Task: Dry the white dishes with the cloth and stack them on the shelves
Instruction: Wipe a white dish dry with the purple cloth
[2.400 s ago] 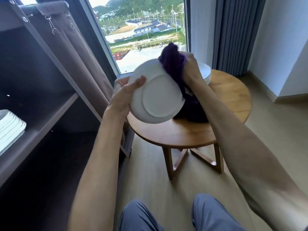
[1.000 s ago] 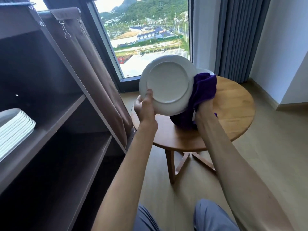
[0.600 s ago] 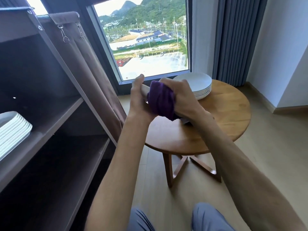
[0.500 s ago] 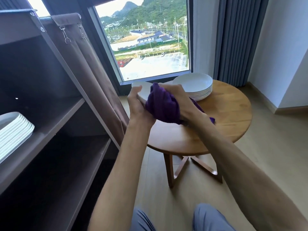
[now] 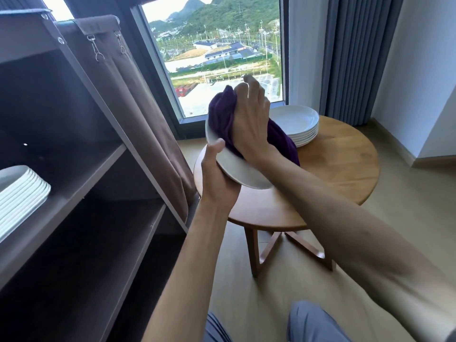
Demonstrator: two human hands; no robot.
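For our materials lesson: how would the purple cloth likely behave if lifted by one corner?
The purple cloth would probably hang limp: it bunches and folds under the right hand. It drapes over the plate, so it likely weighs little and grips rather than slides.

The cloth [image 5: 223, 114] was deep purple and plain; the plate [image 5: 237, 170] under it, the stack [image 5: 297, 124] at its 2 o'clock and the pile [image 5: 21, 191] at 9 o'clock were plain white. The table [image 5: 333, 164] was honey-brown wood, the shelves [image 5: 81, 169] dark brown, the curtain [image 5: 350, 58] grey-blue with vertical folds.
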